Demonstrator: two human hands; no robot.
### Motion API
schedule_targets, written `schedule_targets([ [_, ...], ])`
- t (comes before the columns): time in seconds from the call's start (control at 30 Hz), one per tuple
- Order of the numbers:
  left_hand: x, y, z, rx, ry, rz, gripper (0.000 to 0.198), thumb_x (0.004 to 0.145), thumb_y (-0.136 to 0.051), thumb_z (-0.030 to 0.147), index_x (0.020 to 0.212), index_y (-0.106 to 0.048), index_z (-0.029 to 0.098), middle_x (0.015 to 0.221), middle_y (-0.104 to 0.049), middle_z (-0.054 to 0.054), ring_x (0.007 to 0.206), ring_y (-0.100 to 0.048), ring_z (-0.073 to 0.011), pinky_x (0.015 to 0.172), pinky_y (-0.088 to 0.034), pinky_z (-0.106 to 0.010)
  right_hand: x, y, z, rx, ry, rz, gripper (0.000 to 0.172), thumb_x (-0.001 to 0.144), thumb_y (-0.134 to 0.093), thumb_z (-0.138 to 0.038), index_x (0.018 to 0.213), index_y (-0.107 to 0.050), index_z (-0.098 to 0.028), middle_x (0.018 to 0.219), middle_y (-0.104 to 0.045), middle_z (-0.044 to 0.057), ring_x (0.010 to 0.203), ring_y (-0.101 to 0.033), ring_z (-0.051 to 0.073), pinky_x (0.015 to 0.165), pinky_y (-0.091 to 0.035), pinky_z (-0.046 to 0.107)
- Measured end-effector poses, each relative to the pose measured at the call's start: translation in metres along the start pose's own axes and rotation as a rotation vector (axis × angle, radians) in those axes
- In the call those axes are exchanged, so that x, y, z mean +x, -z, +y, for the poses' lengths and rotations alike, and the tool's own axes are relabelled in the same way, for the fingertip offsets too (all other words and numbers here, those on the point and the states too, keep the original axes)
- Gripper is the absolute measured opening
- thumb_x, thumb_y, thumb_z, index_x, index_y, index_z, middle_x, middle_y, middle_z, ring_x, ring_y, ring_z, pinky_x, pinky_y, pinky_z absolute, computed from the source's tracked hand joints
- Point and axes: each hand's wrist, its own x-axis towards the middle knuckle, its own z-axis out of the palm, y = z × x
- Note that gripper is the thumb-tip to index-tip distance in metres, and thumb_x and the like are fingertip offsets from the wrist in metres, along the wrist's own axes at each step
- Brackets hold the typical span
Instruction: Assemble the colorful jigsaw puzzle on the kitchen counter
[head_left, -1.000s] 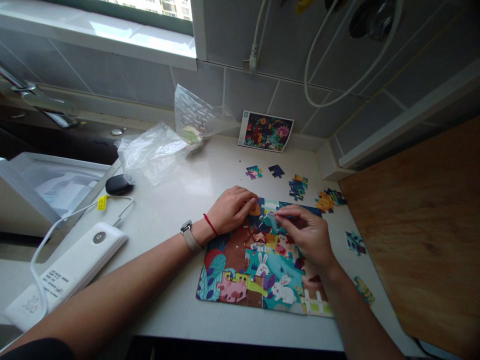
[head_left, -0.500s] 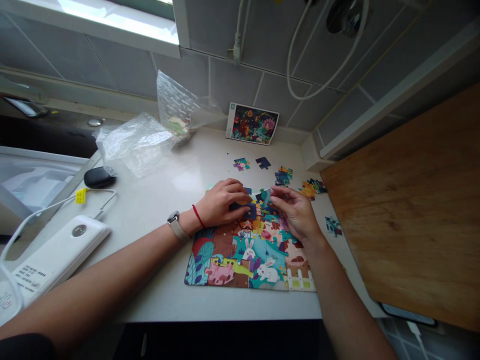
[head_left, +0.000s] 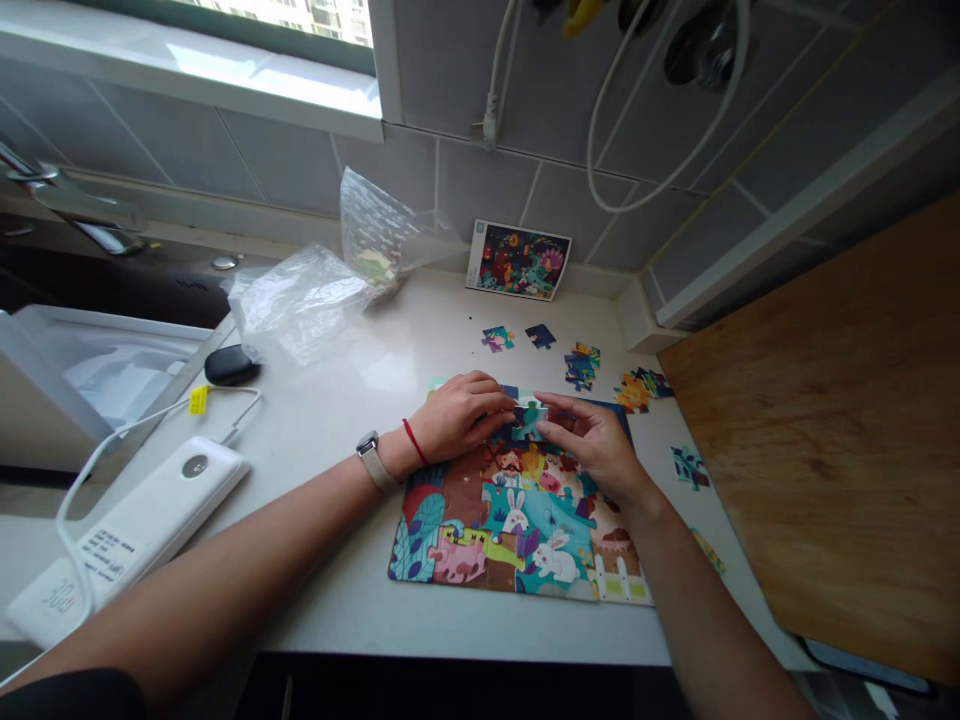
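Note:
A partly assembled jigsaw puzzle (head_left: 517,530) with rabbits, a pig and a cow lies on the white counter. Above its upper part I hold a teal puzzle piece (head_left: 531,420), tilted up off the surface. My right hand (head_left: 592,435) pinches its right side between thumb and fingers. From the other side, the curled fingers of my left hand (head_left: 466,415) close at the piece's left edge; their exact contact is partly hidden. Loose pieces lie beyond the puzzle: a pink and teal piece (head_left: 498,339), a dark blue piece (head_left: 540,336) and several more to the right.
A picture card (head_left: 519,262) leans against the tiled wall. Clear plastic bags (head_left: 300,300), a black oval case (head_left: 231,365) and a white power bank (head_left: 142,530) with a cable are on the left. A wooden board (head_left: 840,420) borders the right side.
The teal piece has turned and come lower, more between both hands. My left fingers have shifted from the dark part of the puzzle to its edge. The camera view has moved slightly.

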Motion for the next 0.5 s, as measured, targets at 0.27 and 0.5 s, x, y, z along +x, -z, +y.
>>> schedule_targets([
  [0.27,0.0001,0.0008,-0.0012,-0.046,0.025,0.015,0.031,0.111,-0.044,0.032,0.112,-0.072,0.019,0.097,-0.074,-0.009,0.097,-0.067,-0.0233,0.089,-0.055,-0.040,-0.0008,-0.0039,0.0001,-0.017,-0.017,0.078,0.037,0.074,-0.090,-0.045,0.101,-0.083,-0.021,0.098,-0.081,0.006,0.081,-0.075,0.020,0.074,-0.064,0.032],
  [0.5,-0.0019,0.0021,0.0010,-0.115,0.064,0.056,0.031,0.107,-0.054,0.041,0.126,-0.066,0.019,0.100,-0.075,-0.009,0.097,-0.069,-0.0226,0.088,-0.056,-0.039,-0.0007,-0.0052,-0.0001,-0.007,0.028,0.137,0.039,0.071,-0.093,-0.048,0.097,-0.084,-0.021,0.091,-0.082,0.006,0.078,-0.075,0.020,0.073,-0.065,0.032],
])
